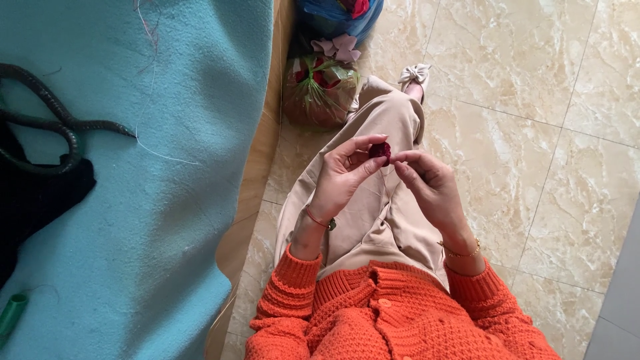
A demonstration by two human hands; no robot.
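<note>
Dark red, our small woolly piece [380,151] sits above our lap, pinched in the left hand [343,177]; the right hand [427,183] meets it from the right, its grip narrow on a thin thread.

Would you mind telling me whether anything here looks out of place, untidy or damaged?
Nothing looks damaged. The only untidy bit is a few loose threads straggling across the teal blanket. The left hand pinches a small dark red piece and the right hand touches it; both look neat.
</note>
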